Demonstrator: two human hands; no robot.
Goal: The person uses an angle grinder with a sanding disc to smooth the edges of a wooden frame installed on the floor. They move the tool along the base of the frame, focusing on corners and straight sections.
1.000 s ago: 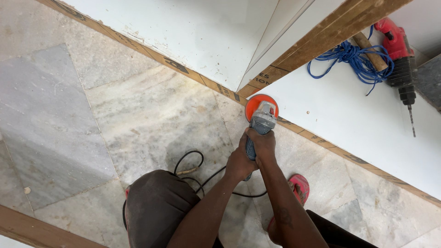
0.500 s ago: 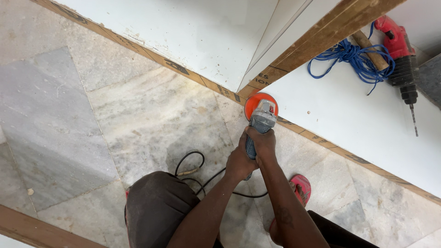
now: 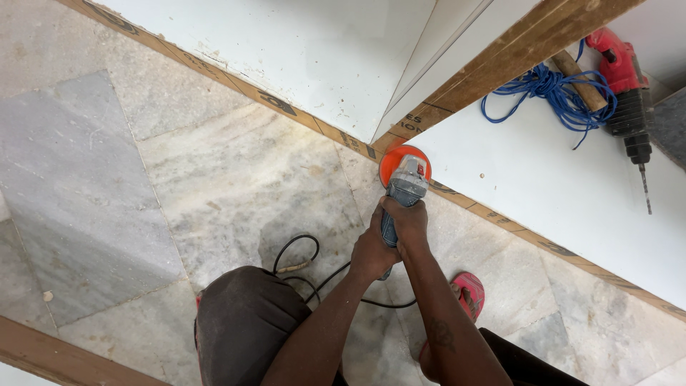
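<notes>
Right hand (image 3: 410,223): wrapped around the upper body of the grinder, knuckles up, forearm running down and right out of the frame; faint tattoo on the forearm.
Left hand (image 3: 373,251): closed on the rear of the same handle, just behind and touching the right hand; arm stretched forward from lower centre.
Grinder (image 3: 404,187): grey angle grinder with an orange disc guard — nose pointed away from the body, disc set against the edge of the white board where it meets the brown edging strip.
Black cord (image 3: 300,261): trails from the tool's rear, looping on the marble floor (image 3: 214,179) beside the knee.
Knee (image 3: 243,322): dark trousers, bent, low left of the arms.
Pink sandal (image 3: 468,293): on the floor just right of the right forearm, partly hidden by it.
White board (image 3: 543,179): lies flat to the right, brown-edged along its near side.
On the board: red power drill (image 3: 625,78) with bit pointing toward the near edge, next to a coil of blue cord (image 3: 550,93) lying over a wooden handle (image 3: 579,75) — well apart from the hands.
Second white panel (image 3: 307,50): top of frame, brown strip along its lower edge.
Containers: cannot tell of any in view.
</notes>
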